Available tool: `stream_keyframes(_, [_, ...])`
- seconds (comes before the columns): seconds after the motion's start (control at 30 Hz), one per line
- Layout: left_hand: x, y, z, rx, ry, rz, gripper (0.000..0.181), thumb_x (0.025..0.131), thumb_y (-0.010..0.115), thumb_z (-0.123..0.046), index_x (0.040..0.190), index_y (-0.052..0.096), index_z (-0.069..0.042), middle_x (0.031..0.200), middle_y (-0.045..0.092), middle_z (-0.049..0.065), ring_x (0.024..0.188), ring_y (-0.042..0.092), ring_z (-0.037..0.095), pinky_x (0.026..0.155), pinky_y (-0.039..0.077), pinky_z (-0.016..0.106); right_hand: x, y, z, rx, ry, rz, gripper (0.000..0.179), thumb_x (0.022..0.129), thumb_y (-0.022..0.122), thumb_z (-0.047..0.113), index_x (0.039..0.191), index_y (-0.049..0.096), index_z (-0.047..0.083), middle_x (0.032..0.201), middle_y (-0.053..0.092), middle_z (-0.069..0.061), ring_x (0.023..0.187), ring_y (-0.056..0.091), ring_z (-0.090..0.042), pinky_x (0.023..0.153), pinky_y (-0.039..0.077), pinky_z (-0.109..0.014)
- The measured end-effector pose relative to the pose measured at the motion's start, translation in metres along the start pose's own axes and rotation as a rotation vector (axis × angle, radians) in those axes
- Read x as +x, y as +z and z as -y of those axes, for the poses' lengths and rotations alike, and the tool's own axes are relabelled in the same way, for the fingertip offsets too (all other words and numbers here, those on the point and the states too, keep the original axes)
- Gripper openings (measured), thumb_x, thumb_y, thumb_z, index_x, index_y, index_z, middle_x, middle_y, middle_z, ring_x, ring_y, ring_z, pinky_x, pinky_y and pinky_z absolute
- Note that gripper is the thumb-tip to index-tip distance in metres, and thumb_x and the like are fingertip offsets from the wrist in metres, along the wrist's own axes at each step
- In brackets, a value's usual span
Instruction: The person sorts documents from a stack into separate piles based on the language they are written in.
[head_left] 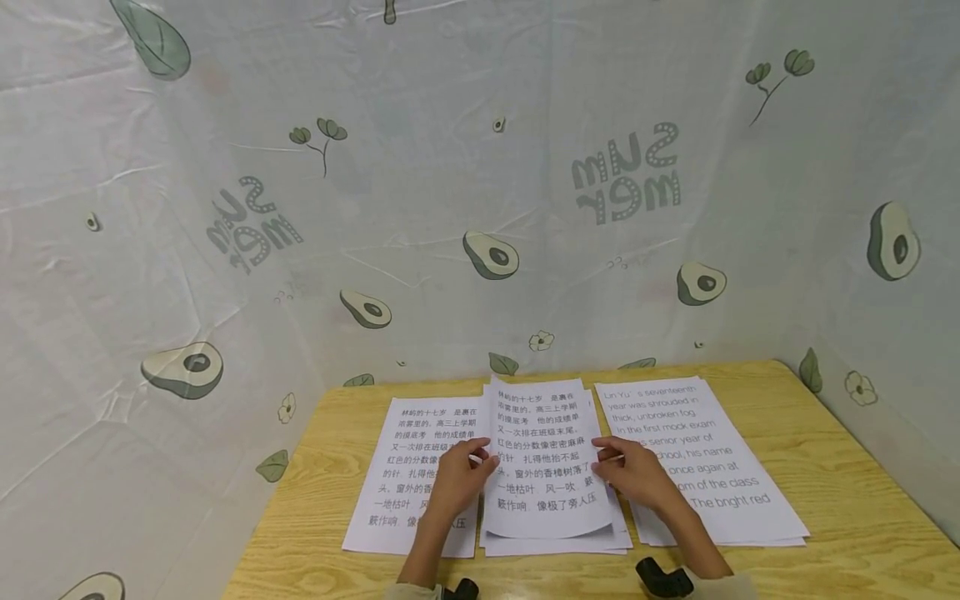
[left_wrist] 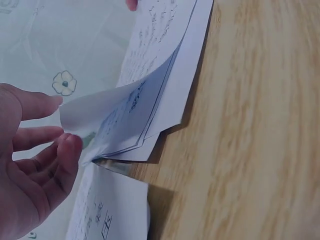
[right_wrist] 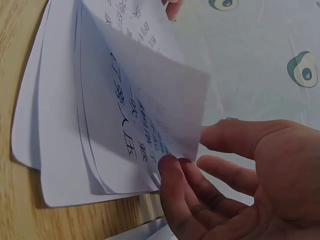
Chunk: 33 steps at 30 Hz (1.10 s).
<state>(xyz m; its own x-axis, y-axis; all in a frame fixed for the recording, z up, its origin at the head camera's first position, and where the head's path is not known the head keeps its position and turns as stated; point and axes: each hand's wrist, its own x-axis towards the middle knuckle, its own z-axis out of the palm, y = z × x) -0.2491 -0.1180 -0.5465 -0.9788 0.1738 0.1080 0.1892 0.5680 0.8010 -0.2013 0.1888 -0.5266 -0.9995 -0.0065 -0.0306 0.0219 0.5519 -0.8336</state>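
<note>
The left hand (head_left: pixel 461 475) has a narrow grip: the thumb and a finger pinch the left edge of one sheet (head_left: pixel 538 462), with only the paper between them. The right hand (head_left: pixel 637 471) pinches the right edge of this same sheet, equally narrow. Two hands, one sheet: probably it is held from both sides because one page is thin and bends easily, and so the printed face stays level toward the person.

The sheet is over the middle pile (head_left: pixel 585 544), with its left and right sides raised. Whether its far edge touches the papers below, I cannot tell. Under it at least two more sheets show, not aligned exactly.

To the left lies the left pile (head_left: pixel 397 483), with Chinese text; to the right lies the right pile (head_left: pixel 712 454), with English text. This makes three piles in one row, perhaps arranged so that each is easy to reach. The sheets in each pile I cannot count fully.

All the piles rest on one wooden tabletop (head_left: pixel 832 483). On the far side hangs one pale cloth (head_left: pixel 547 192) with avocado pictures; the mirrored word "summer" appears on it twice.
</note>
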Motion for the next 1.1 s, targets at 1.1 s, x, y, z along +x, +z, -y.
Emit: stream_keyframes(1.1, [0.000,-0.002,0.002,-0.097,0.021,-0.010,0.050,0.092,0.081,-0.002,0.140,0.068,-0.004,0.105,0.071,0.008,0.083,0.069,0.012,0.062,0.057,0.023,-0.002,-0.012,-0.002,0.026,0.000,-0.081,0.054,0.095,0.074,0.004,0.147,0.059,-0.007,0.125,0.069,-0.025,0.108,0.074,-0.031,0.076,0.061,-0.027])
